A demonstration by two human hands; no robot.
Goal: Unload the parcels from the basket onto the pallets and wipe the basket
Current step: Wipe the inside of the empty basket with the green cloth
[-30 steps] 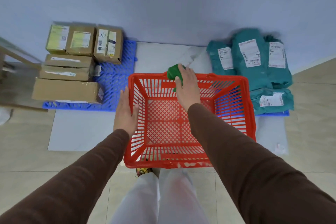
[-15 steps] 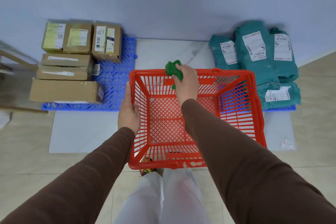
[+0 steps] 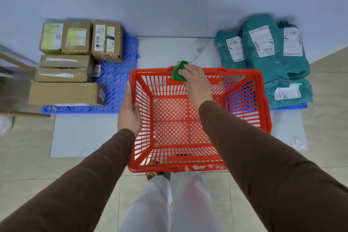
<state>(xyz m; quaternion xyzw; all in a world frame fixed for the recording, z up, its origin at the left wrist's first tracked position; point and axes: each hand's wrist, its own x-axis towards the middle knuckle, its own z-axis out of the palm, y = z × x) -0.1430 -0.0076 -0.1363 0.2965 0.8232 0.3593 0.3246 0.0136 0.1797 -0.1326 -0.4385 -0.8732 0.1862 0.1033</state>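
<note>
An empty red plastic basket stands on the floor in front of me. My left hand grips its left rim, thumb inside the wall. My right hand presses a crumpled green cloth against the basket's far rim. Several cardboard boxes lie stacked on a blue pallet at the left. Several teal mailer bags with white labels are piled on a second blue pallet at the right.
A pale wall runs close behind both pallets. A white marble-look floor tile lies between them, beige tiles around it. Wooden bars reach in at the far left. My white trouser legs and a shoe are below the basket.
My right hand with the green cloth has slid a little to the right along the far rim. My left hand keeps its hold on the left rim.
</note>
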